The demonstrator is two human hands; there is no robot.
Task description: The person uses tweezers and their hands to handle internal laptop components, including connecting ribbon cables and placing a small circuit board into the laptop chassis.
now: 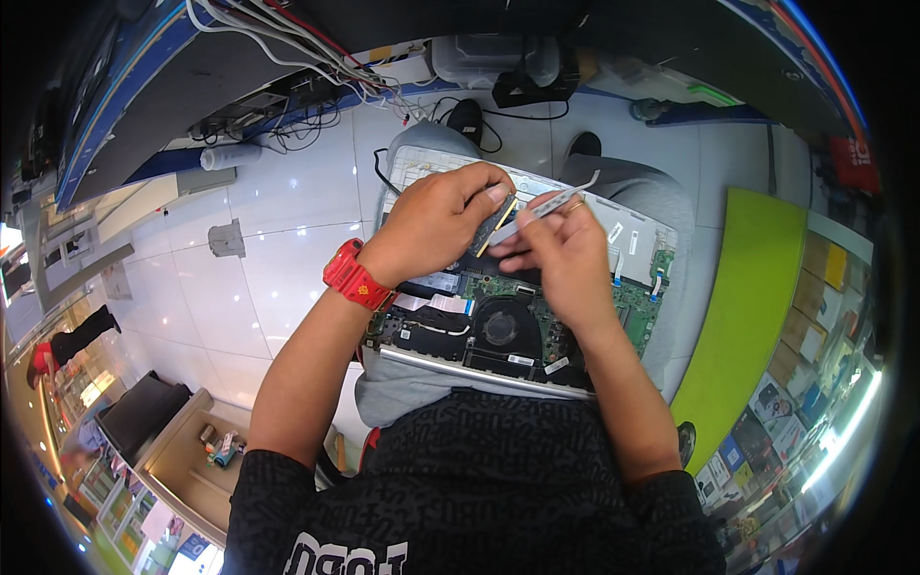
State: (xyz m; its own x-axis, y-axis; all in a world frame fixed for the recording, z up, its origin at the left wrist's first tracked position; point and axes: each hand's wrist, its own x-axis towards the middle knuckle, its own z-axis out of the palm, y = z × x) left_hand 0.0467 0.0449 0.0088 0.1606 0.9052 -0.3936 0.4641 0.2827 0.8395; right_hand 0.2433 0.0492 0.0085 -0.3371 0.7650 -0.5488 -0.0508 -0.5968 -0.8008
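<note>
An opened laptop base [522, 374] lies across my lap, its fan [500, 328], green circuit board and ribbon cables exposed. Above it, my left hand [441, 216] pinches a small dark board with gold edges [487, 235], which looks like a memory module, between thumb and fingers. Close beside it on the right, my right hand [565, 254] has its fingers closed round slim grey bent-tip tweezers [554, 203]. The bent tip points away to the upper right; the other end reaches toward the dark board. Whether they touch is hard to see.
Cables [297, 43] hang from the dark desk at the upper left. A green bench top [738, 316] curves along the right, beside shelves of boxes. At the lower left stands an open beige drawer [196, 436] with small items in it. White tiled floor [297, 182] surrounds my legs.
</note>
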